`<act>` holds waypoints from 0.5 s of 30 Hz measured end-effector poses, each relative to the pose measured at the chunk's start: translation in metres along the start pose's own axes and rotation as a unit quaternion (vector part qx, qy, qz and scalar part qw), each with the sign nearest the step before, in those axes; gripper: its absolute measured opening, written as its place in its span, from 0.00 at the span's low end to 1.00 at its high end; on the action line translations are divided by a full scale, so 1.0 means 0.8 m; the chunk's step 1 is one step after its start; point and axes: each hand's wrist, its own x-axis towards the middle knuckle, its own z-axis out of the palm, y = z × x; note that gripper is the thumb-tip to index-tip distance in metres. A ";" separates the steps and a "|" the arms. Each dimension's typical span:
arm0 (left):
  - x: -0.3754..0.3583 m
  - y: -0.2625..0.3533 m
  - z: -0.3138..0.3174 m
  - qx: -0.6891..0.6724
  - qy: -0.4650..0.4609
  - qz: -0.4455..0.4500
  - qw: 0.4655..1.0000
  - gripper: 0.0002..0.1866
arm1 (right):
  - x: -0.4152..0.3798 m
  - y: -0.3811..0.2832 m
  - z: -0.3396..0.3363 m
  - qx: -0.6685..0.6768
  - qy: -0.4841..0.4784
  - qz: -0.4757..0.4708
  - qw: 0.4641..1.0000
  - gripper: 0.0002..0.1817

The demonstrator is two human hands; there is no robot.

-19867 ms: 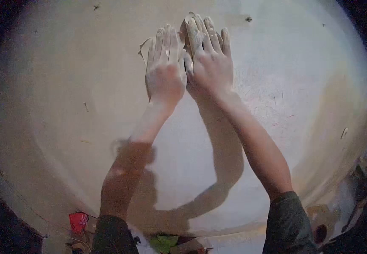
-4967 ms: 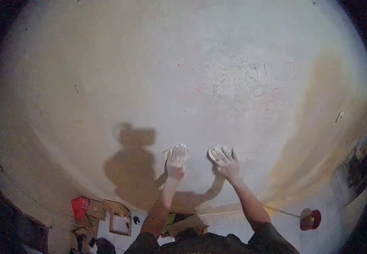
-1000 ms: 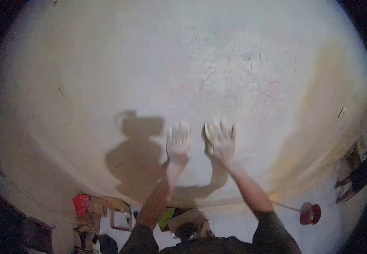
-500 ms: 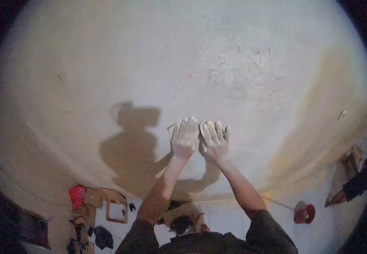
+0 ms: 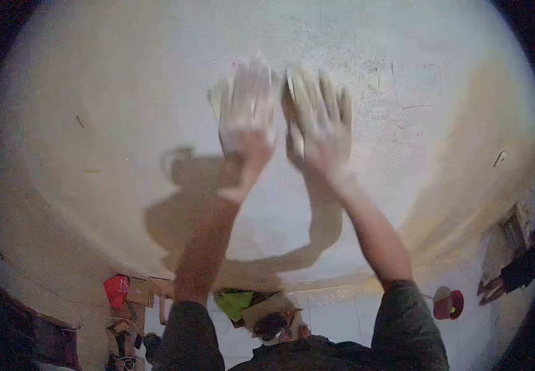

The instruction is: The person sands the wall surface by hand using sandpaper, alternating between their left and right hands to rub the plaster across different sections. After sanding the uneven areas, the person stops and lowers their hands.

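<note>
Both hands are raised against a pale, scuffed wall (image 5: 156,74), dusted whitish and blurred by motion. My left hand (image 5: 248,111) lies flat with its fingers pointing up, pressing a pale sheet (image 5: 215,99) whose edge shows on its left side. Beside it, my right hand (image 5: 320,120) is also laid flat, fingers slightly apart, over a second thin piece (image 5: 290,114) that shows along its left edge. A narrow gap parts the two hands. What lies under the palms is hidden.
Another person's hand (image 5: 492,289) and dark sleeve show at the right edge. On the floor are a red container (image 5: 448,304), a red bag (image 5: 117,290), cardboard boxes (image 5: 139,291) and a green item (image 5: 235,303). My shadow falls on the wall.
Both of my hands have moved up the wall, with the pieces under them, and stand a little farther apart. The other person's hand at the right is now more visible.
</note>
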 end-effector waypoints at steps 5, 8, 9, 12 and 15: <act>-0.118 0.017 -0.029 0.045 -0.102 -0.020 0.994 0.30 | -0.266 0.007 0.038 -0.056 -0.174 -0.146 0.972 0.33; -0.130 0.018 -0.026 -0.013 -0.138 -0.026 0.990 0.30 | -0.144 0.053 -0.002 -0.108 -0.107 -0.134 0.979 0.33; -0.128 0.020 -0.029 -0.014 -0.137 -0.022 0.990 0.30 | -0.076 0.060 -0.018 -0.103 -0.054 -0.055 0.992 0.33; -0.124 0.021 -0.034 0.016 -0.129 -0.019 0.991 0.29 | 0.102 0.078 -0.045 -0.036 0.119 0.047 0.991 0.32; -0.124 0.014 -0.029 0.026 -0.137 -0.001 0.990 0.28 | 0.135 0.057 -0.034 -0.032 0.150 0.047 0.987 0.32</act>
